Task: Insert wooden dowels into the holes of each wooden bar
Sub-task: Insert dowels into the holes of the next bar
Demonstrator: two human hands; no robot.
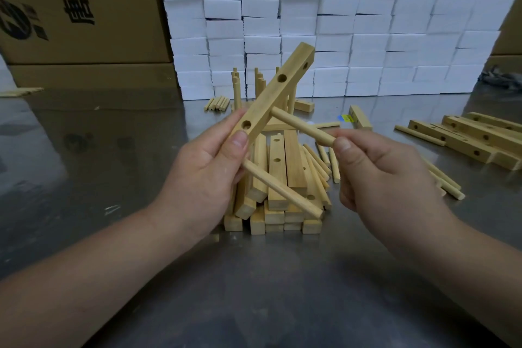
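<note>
Pinching dowel (303, 127) end with right hand (381, 175), gripping bar (278, 87) low with left hand (203, 175); probably light, stiff, smooth wood, better held closer to bar.

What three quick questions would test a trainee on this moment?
1. True or false: the left hand holds the bar level.
2. How many open holes show on the bar's upper face? A one, B three, C five.
3. Fill in: the right hand pinches a ____ whose far end meets the bar's side.

Key: 1 false, the bar tilts up to the right; 2 B; 3 dowel.
</note>
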